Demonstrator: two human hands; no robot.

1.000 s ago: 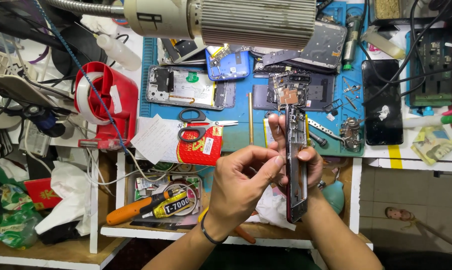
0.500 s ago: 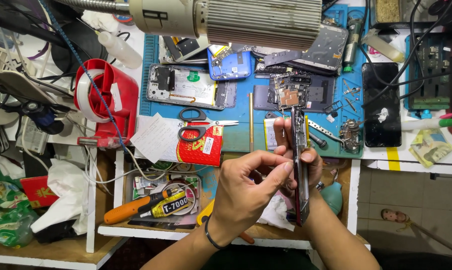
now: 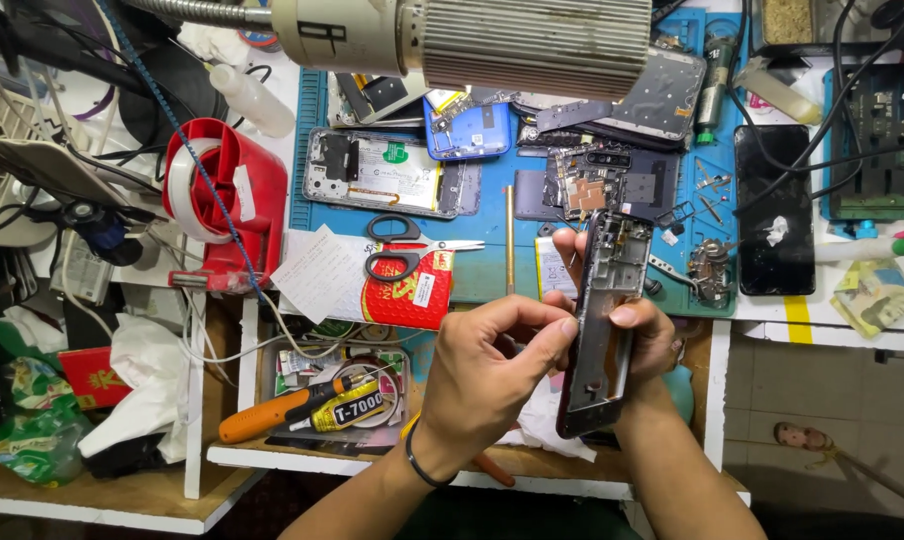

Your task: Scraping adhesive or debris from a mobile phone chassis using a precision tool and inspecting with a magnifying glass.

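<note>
From my seat, starting at the left, I see a red tape dispenser [image 3: 227,205] at the bench edge, black-handled scissors [image 3: 407,245] on a red packet [image 3: 409,288], and an orange-handled screwdriver [image 3: 272,415] on the lower shelf. My left hand [image 3: 487,375] comes up from below, wrist bent, knuckles toward the camera, thumb and forefinger pinched narrow against the long edge of the phone frame [image 3: 602,320]. I hold the frame nearly upright, edge-on, above the front of the blue work mat [image 3: 492,280]. My right hand [image 3: 647,335] wraps it from behind, thumb pressing its right edge, a fingertip showing at its top left. A black phone [image 3: 772,210] lies face-up farther right.
</note>
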